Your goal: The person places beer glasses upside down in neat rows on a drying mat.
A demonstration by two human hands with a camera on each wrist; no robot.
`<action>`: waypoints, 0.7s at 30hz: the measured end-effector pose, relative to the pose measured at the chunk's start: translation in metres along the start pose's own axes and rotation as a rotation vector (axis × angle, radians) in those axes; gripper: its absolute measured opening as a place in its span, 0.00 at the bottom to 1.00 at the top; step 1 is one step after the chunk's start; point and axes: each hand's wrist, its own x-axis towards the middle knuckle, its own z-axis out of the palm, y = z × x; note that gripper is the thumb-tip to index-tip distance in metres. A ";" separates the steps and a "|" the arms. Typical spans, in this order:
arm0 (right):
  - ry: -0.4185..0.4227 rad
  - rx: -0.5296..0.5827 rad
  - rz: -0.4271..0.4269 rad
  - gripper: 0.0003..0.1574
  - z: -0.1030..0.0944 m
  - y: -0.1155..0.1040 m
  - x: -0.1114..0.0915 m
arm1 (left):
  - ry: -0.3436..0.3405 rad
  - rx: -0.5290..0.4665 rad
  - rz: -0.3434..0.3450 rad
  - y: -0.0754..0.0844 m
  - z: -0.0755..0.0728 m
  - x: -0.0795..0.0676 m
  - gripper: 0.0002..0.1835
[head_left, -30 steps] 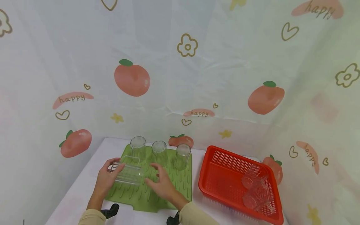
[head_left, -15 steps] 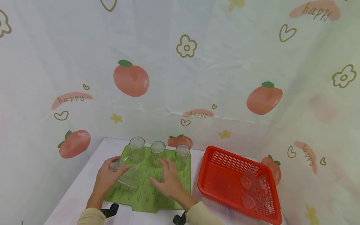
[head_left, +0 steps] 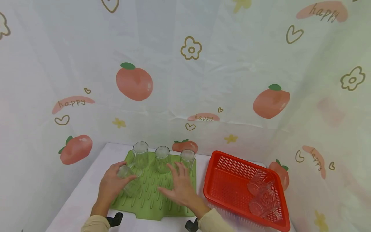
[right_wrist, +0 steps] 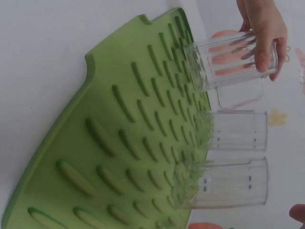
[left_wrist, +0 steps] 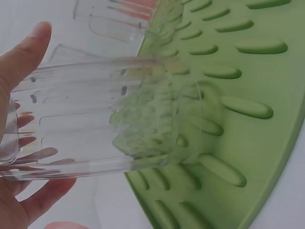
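Note:
My left hand point(head_left: 111, 182) grips a clear glass mug point(head_left: 130, 185) by its upper end, thumb on one side and fingers on the other. The mug stands nearly upright, its lower end right at the left part of the green drying mat point(head_left: 153, 199). Its handle point(right_wrist: 243, 98) shows in the right wrist view. My right hand point(head_left: 182, 187) hovers over the mat's right part with fingers spread, holding nothing. Three more clear glasses stand along the mat's back edge: a left one point(head_left: 140, 154), a middle one point(head_left: 162, 158) and a right one point(head_left: 188, 157), which my right fingers partly overlap.
A red plastic basket point(head_left: 226, 191) stands on the white table point(head_left: 78, 201) right of the mat, with several clear glasses point(head_left: 262, 196) lying in its right end. A white curtain point(head_left: 165, 106) with fruit prints rises behind and at both sides.
My left hand has turned the mug from lying sideways to nearly upright and lowered it to the mat. My right hand has moved away from it to the right.

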 end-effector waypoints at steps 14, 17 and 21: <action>0.009 -0.062 -0.017 0.59 -0.014 0.012 -0.002 | 0.066 0.154 0.189 0.002 0.011 0.002 0.43; 0.014 -0.077 -0.019 0.60 -0.017 0.015 -0.003 | 0.070 0.182 0.210 0.001 0.013 0.004 0.44; 0.006 -0.105 -0.018 0.60 -0.020 0.018 -0.003 | 0.058 0.193 0.207 0.001 0.015 0.004 0.43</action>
